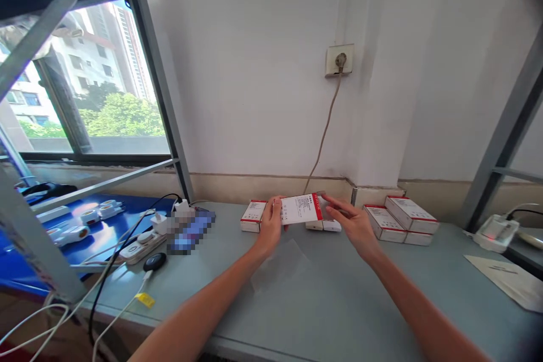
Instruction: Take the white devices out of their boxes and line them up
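My left hand [271, 223] grips the left end of a flat white box [299, 209] with a red band and small print, holding it tilted above the grey table [339, 294]. At the box's right end, my right hand [354, 223] has its fingers closed on what looks like a clear plastic film [327, 209]. Below my hands a thin clear plastic sheet [282, 266] lies on the table. A similar white box [253, 216] with red edges stands just behind my left hand. Behind the held box are more white boxes [324, 226], partly hidden.
Stacked red-and-white boxes [411, 215] stand to the right, near a white charger [496, 232] and a white paper packet [509, 280]. On the left are a power strip [142, 246], a black oval device [155, 262], cables and a pixelated blue object [190, 232]. Metal posts frame both sides.
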`<state>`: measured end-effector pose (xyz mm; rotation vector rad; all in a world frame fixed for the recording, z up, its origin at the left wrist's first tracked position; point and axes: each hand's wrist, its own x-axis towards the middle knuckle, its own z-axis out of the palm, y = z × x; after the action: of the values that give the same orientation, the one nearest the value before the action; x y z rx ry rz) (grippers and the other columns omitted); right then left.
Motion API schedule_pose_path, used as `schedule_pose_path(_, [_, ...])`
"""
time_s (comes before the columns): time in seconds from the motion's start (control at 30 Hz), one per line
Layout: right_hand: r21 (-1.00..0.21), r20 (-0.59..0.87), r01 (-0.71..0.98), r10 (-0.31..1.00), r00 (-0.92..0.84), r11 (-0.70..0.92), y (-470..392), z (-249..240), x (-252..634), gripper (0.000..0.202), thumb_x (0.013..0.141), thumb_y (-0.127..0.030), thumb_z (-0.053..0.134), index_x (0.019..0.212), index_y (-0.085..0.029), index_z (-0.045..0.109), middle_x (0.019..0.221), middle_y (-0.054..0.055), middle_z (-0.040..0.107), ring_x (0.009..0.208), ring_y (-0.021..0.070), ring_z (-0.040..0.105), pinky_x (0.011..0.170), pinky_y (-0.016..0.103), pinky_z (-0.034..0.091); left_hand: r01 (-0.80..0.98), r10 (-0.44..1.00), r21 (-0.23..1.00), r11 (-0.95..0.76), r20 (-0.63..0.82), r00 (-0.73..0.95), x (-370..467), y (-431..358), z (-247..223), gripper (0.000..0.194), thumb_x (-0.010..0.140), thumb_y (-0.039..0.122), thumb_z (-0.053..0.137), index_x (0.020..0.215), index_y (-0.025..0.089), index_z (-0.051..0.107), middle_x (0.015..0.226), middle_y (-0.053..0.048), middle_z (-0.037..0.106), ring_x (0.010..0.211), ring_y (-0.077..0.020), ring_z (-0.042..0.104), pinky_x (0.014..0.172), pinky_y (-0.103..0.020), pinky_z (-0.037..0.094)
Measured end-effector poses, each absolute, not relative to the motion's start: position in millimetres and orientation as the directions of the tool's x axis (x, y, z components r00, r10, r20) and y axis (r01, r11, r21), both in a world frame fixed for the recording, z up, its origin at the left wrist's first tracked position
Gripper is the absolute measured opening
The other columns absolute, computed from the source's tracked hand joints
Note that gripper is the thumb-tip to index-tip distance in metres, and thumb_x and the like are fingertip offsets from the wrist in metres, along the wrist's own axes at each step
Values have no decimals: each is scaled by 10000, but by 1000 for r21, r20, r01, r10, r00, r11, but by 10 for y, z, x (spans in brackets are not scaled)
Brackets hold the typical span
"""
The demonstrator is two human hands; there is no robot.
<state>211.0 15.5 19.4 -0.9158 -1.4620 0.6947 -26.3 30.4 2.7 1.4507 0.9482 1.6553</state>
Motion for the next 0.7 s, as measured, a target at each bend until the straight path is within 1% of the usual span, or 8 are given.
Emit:
schedule_pose_path(0.13, [-851,501,182,865,7,492,180,169,2126,482,894,-604,781,1326,-392,803,1185,38,783,1060,276,684,900,408,549,-61,886,886,-460,453,-96,-254,288,60,661,979,833,504,1096,206,675,814,-7,563,659,-152,503,472,-226,437])
schedule_pose_path(0.23, [-860,487,168,873,-14,482,187,150,2129,469,889,-613,782,1295,-381,819,1218,43,792,1070,291,701,917,426,568,-76,892,890,-449,443,-89,-238,252,100,661,975,834,506,1085,204,674,809,-7,560,651,-148,500,471,-225,428])
schedule_pose_path(0.3, [-860,487,169,873,-12,482,189,134,2127,482,879,-613,789,1285,-355,823,1207,54,801,1055,297,710,925,440,574,-85,892,888,-451,446,-80,-231,227,125,655,972,834,510,1065,206,670,795,-4,553,648,-148,496,470,-224,426])
schedule_pose_path(0.43, [-850,493,234,869,36,472,216,85,2126,503,864,-604,794,1259,-295,823,1094,72,810,959,284,710,890,450,567,-83,886,882,-463,458,-72,-237,207,148,647,962,836,528,1027,207,664,779,-5,548,640,-146,491,469,-219,417])
schedule_pose_path(0.53, [-827,523,283,850,68,486,242,54,2124,478,858,-591,790,1225,-287,832,1094,79,810,946,285,706,889,463,559,-95,890,885,-455,451,-64,-248,221,135,632,974,819,529,1043,207,673,779,-5,551,635,-142,492,465,-215,411])
schedule_pose_path(0.63, [-792,573,327,812,108,515,238,51,2107,431,859,-598,776,1153,-292,854,1124,88,813,970,297,701,901,472,556,-111,897,891,-441,436,-65,-254,240,116,641,964,823,542,1061,205,681,764,2,546,610,-135,482,452,-216,398])
schedule_pose_path(0.7, [-772,604,346,785,136,534,219,63,2090,402,867,-610,758,1094,-295,864,1107,89,815,969,298,691,902,471,551,-116,901,893,-434,430,-58,-254,243,111,648,958,828,547,1068,204,682,754,7,545,599,-132,478,454,-221,402])
